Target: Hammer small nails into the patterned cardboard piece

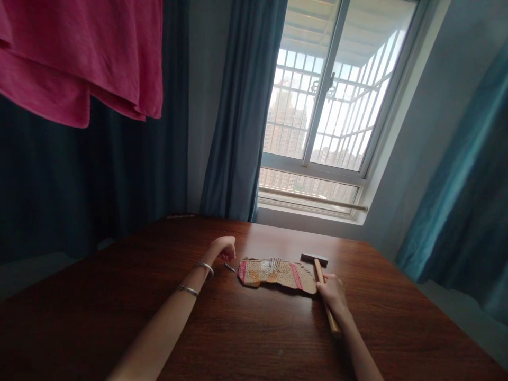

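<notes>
The right hand (331, 291) is clenched round the handle of a wooden hammer with a dark metal head (314, 259), whose long axis runs straight away from the hand. Just left of that hand lies a ragged flat brown cardboard piece with pink stripes (257, 275), with thin upright metal nails (274, 262) standing in it. Beyond it the left hand (224, 248) is curled closed, with a small loose grey nail (229, 266) beside its fingertips. No writing is readable.

The table (254, 338) is showing smooth dark wood with a soft gloss. The hammer (318, 269) is pairing a pale wooden handle with a dark metal head. The cardboard (278, 275) is looking matt and rough-edged; metal nails (273, 262) are glinting in it.
</notes>
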{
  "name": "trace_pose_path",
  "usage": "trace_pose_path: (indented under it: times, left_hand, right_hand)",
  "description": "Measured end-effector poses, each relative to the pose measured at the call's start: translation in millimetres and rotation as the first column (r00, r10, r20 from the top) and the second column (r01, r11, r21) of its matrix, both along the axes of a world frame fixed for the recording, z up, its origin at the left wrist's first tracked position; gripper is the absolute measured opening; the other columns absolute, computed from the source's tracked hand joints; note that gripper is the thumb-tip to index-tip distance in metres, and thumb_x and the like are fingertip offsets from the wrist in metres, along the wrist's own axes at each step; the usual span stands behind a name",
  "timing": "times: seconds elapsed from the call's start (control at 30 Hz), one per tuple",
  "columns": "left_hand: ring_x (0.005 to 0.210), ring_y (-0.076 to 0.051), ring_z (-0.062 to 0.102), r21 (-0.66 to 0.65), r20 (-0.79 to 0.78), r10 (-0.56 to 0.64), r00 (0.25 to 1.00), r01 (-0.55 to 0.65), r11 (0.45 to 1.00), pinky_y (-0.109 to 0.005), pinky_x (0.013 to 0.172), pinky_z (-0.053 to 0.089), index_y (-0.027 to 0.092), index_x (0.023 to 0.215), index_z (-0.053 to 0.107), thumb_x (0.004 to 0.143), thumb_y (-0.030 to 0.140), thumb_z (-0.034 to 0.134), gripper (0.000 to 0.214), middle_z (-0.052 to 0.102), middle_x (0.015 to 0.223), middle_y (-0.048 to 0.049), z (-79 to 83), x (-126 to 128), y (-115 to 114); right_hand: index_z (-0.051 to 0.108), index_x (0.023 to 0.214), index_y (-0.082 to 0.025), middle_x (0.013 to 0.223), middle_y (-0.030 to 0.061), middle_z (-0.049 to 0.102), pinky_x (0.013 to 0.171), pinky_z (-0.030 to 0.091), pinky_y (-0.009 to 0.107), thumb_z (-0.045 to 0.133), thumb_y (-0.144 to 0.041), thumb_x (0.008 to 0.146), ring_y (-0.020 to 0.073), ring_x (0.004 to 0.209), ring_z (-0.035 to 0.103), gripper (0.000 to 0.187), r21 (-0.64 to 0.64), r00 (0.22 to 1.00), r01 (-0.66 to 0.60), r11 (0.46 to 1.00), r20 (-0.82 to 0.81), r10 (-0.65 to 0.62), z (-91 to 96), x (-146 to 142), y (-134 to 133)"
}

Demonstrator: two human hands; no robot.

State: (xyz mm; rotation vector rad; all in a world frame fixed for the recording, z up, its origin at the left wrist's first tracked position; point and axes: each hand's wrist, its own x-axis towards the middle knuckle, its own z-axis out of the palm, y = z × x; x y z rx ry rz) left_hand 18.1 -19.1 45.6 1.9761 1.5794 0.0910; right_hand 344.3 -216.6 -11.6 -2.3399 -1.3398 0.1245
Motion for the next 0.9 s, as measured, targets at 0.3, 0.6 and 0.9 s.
trace_pose_path:
  times: [0.3,0.6,0.9]
  left_hand:
    - [0.042,-0.017,0.050,-0.296,-0.167,-0.014,0.986,-0.036,0.955,-0.024,0.041,0.037,0.014,0.047,0.059,0.040,0.023,0.081,0.025,0.055,0.043,-0.0069,1.3,5,-5]
    - [0.051,-0.025,0.055,-0.197,0.045,0.035,0.998,-0.025,0.980,-0.031,0.044,0.042,0.018,0.056,0.065,0.034,0.033,0.082,0.032,0.055,0.045,-0.0069,9.2,2,-17]
    - [0.049,-0.023,0.055,-0.172,0.008,0.013,1.000,-0.011,0.985,-0.029,0.044,0.041,0.018,0.053,0.065,0.026,0.021,0.080,0.030,0.054,0.042,-0.0043,6.4,2,-12]
  right_hand:
    - [0.069,0.094,-0.017,0.090,0.0155,0.068,0.069,0.043,0.029,0.050,-0.026,0.072,0.0270,0.088,0.063,0.031,-0.039,0.995,0.022,0.999,0.098,-0.018,-11.6,4,5]
    - [0.069,0.092,-0.014,0.090,0.0171,0.068,0.072,0.043,0.027,0.051,-0.022,0.073,0.0271,0.092,0.062,0.027,-0.080,0.994,0.026,0.996,0.109,-0.017,-19.3,10,8]
    - [0.070,0.092,-0.013,0.088,0.0181,0.068,0.074,0.043,0.027,0.050,-0.017,0.072,0.0267,0.088,0.063,0.028,-0.089,0.991,0.051,0.995,0.128,-0.039,-16.1,7,6]
